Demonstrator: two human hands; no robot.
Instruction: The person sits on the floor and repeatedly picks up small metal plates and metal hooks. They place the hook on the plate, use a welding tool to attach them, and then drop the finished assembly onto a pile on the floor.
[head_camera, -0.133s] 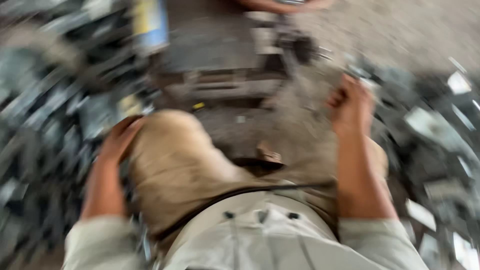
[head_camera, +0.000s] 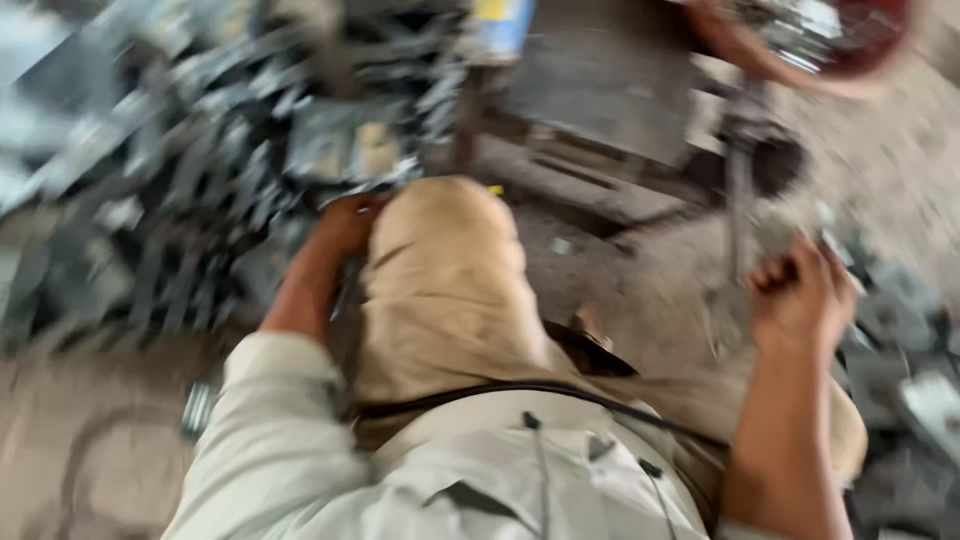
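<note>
Left hand (head_camera: 345, 225) beside raised knee (head_camera: 445, 260), touching grey metal scrap pile (head_camera: 190, 200); finger state unreadable in blur. Right hand (head_camera: 800, 295) curled closed around small metal piece (head_camera: 838, 258), above scattered scrap (head_camera: 900, 350).

Scrap heap (head_camera: 180, 170) left of knee (head_camera: 445, 270)

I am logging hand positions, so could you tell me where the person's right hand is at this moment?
In the head view the right hand is raised at the right, curled, beside the grey scrap pieces on the ground.
</note>
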